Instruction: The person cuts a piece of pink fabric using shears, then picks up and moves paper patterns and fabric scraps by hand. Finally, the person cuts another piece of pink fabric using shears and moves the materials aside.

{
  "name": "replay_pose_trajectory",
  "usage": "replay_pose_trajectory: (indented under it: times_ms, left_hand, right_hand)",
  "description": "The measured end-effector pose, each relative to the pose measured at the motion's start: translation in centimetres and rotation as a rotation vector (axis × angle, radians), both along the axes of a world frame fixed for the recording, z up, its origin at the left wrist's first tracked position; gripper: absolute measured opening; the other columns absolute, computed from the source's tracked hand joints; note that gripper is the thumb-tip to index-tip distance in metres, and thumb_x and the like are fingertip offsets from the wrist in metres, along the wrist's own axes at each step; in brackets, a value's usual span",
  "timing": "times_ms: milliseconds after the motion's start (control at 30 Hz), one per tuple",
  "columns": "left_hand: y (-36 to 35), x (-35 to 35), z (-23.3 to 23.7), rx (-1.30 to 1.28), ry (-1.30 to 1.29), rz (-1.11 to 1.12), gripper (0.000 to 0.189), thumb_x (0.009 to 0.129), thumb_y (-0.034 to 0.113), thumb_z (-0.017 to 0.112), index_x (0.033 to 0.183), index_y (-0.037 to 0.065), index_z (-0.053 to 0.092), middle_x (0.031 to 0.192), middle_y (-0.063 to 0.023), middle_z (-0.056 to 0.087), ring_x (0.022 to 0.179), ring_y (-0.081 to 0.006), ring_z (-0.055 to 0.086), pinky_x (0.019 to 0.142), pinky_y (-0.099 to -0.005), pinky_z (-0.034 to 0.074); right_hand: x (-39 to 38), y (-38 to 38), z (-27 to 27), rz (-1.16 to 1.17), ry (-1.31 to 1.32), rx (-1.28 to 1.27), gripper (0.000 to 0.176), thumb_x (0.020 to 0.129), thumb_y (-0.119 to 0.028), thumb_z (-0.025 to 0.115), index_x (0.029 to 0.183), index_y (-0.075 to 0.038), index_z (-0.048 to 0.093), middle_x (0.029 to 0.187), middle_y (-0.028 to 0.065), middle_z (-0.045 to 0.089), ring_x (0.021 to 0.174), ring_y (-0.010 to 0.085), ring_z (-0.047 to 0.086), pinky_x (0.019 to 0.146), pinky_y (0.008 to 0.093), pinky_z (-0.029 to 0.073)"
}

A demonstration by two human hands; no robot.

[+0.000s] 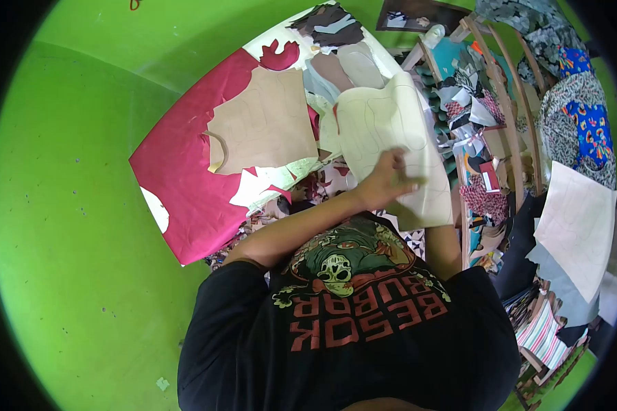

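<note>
A large pale cream sheet (373, 113) with curved outlines drawn on it stands tilted in front of my chest, its lower part bent. My left hand (389, 181) reaches across to the sheet's face, with the thumb apart from the partly bent, slightly blurred fingers and nothing visible between them. My right forearm (444, 248) goes up behind the sheet's lower edge, which hides the right hand. Beyond the sheet, a tan sheet (264, 120) with faint drawn lines lies on dark pink material (192, 164). A narrow curved strip (219, 152) lies at its left edge.
Grey and brown cut pieces (331, 72) and dark scraps (329, 26) lie at the table's far end. To the right, a wooden rack (500, 89) holds many scraps. Another pale marked sheet (576, 226) hangs at the far right. A green wall (82, 205) borders the left.
</note>
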State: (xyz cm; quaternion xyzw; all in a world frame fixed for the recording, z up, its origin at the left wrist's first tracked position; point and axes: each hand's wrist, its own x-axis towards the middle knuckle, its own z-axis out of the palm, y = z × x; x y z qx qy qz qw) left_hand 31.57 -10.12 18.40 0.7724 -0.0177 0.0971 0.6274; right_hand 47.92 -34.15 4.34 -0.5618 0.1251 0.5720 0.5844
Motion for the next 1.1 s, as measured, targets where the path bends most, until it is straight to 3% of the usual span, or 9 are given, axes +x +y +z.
replay_pose_trajectory:
  times_ms: [33,167,200,333,667,767,933,1033,1100]
  left_hand:
    - [0.3,0.4,0.0,-0.479,0.248,0.152,0.093,0.084,0.044,0.081,0.145,0.000,0.026,0.136,-0.0198,0.046,0.122,-0.0279,0.054,0.094,-0.0375,0.052]
    - [2.7,2.9,0.4,-0.159,0.298,0.379,0.084,0.086,0.034,0.076,0.136,-0.011,0.026,0.123,-0.0311,0.059,0.112,-0.0418,0.065,0.095,-0.0420,0.052]
    - [3.5,2.7,1.7,-0.158,0.336,0.378,0.071,0.089,0.035,0.066,0.133,-0.013,0.038,0.122,-0.0344,0.061,0.110,-0.0451,0.065,0.096,-0.0452,0.051]
    - [4.4,3.1,2.1,-0.051,0.397,0.361,0.052,0.098,0.030,0.046,0.127,-0.012,0.055,0.110,-0.0320,0.067,0.105,-0.0423,0.065,0.101,-0.0431,0.045]
    - [6.8,4.2,4.1,-0.269,0.112,0.530,0.054,0.096,0.021,0.045,0.139,-0.011,0.042,0.122,-0.0243,0.062,0.106,-0.0354,0.063,0.100,-0.0384,0.046]
    - [7.5,4.2,5.2,-0.236,0.140,0.499,0.057,0.091,0.019,0.049,0.135,-0.015,0.035,0.117,-0.0416,0.060,0.112,-0.0538,0.060,0.103,-0.0487,0.045]
    - [4.6,5.2,3.4,0.071,0.462,0.320,0.050,0.089,0.020,0.057,0.119,-0.013,0.034,0.104,-0.0424,0.062,0.097,-0.0549,0.065,0.086,-0.0529,0.052]
    - [2.0,5.2,3.2,0.173,0.432,0.121,0.051,0.088,0.017,0.061,0.121,-0.010,0.033,0.102,-0.0391,0.065,0.094,-0.0547,0.065,0.082,-0.0533,0.053]
    - [1.0,5.5,-2.0,0.022,0.082,0.111,0.053,0.087,0.010,0.065,0.124,-0.007,0.033,0.107,-0.0349,0.065,0.098,-0.0497,0.066,0.083,-0.0509,0.053]
  right_hand:
    - [-1.0,-0.2,-0.8,0.021,0.000,-0.013,0.038,0.092,-0.018,0.061,0.128,-0.007,0.060,0.111,0.0128,0.074,0.041,0.0098,0.043,0.040,0.0263,0.035]
    - [-2.2,-0.7,-0.1,0.092,-0.001,-0.085,0.039,0.091,-0.018,0.061,0.128,-0.007,0.060,0.111,0.0127,0.074,0.041,0.0097,0.043,0.040,0.0262,0.035]
    - [-2.0,0.5,-0.3,0.109,-0.005,-0.101,0.039,0.091,-0.018,0.061,0.128,-0.007,0.060,0.111,0.0127,0.074,0.041,0.0097,0.043,0.040,0.0262,0.035]
    - [-2.1,1.2,0.1,0.159,-0.008,-0.153,0.039,0.090,-0.018,0.061,0.128,-0.007,0.060,0.111,0.0125,0.074,0.041,0.0097,0.043,0.040,0.0262,0.035]
    - [-2.4,-4.5,-0.5,0.276,0.023,-0.307,0.040,0.088,-0.017,0.062,0.128,-0.008,0.060,0.111,0.0122,0.074,0.041,0.0097,0.043,0.040,0.0260,0.035]
    - [-2.3,-8.9,-0.1,-0.121,-0.188,-0.264,0.043,0.087,-0.022,0.065,0.127,-0.007,0.061,0.114,0.0123,0.073,0.042,0.0071,0.042,0.040,0.0232,0.032]
    - [-2.0,1.9,15.3,-0.015,-0.535,0.044,0.061,0.092,-0.041,0.068,0.140,-0.005,0.055,0.115,0.0106,0.072,0.047,0.0015,0.039,0.045,0.0183,0.031]
    - [-1.4,7.9,18.5,0.220,-0.536,0.139,0.059,0.094,-0.038,0.068,0.139,-0.002,0.056,0.108,0.0070,0.070,0.052,0.0029,0.045,0.047,0.0200,0.034]
    - [-1.5,11.9,18.2,0.256,-0.676,0.006,0.050,0.095,-0.035,0.068,0.132,-0.001,0.060,0.100,0.0052,0.070,0.056,0.0050,0.049,0.050,0.0218,0.038]
